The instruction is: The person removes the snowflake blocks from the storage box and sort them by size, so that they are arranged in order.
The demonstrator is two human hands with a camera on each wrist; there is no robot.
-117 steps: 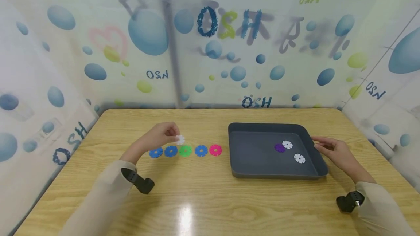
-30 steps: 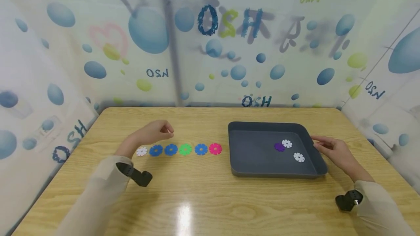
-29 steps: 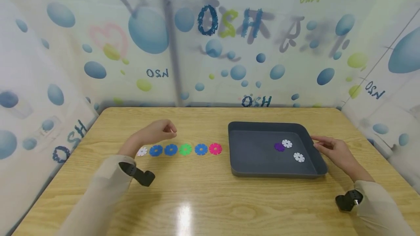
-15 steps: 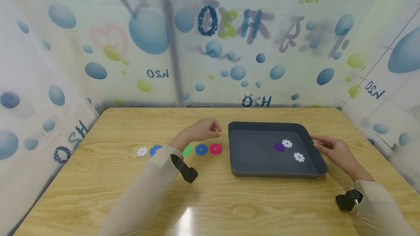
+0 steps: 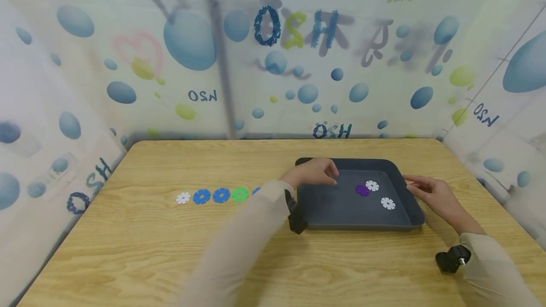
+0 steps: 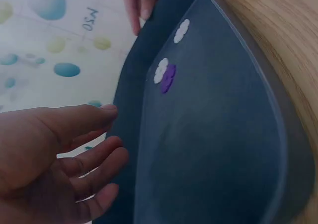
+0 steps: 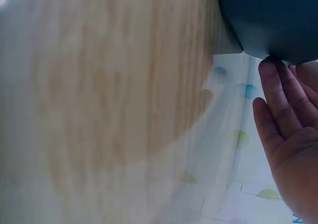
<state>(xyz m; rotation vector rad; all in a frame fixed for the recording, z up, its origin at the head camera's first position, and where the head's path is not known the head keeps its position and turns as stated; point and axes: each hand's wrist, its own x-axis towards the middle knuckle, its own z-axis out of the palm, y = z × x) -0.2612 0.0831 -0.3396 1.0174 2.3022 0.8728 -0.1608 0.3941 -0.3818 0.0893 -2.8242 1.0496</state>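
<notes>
My left hand (image 5: 313,172) is held above the left part of the dark grey tray (image 5: 341,212). In the left wrist view its fingers (image 6: 102,157) are loosely bent, apart from the thumb, with nothing between them. The right hand (image 5: 437,198) touches the tray's right rim; the right wrist view shows straight fingers (image 7: 280,95) against the outer wall. Toward the tray's right side lie a purple snowflake disc (image 5: 362,190), a white snowflake disc (image 5: 372,185) touching it, and another white snowflake disc (image 5: 387,203) nearer the front.
Left of the tray, a row of snowflake discs lies on the wooden table (image 5: 141,250): a white one (image 5: 183,197), two blue ones, including this blue disc (image 5: 202,196), a green one (image 5: 240,194) and a partly covered blue one. My left sleeve (image 5: 247,236) crosses the row's right end.
The earlier white disc in my left hand now lies at the row's left end. That hand has travelled right, from above the row to over the tray. The right hand has stayed put.
</notes>
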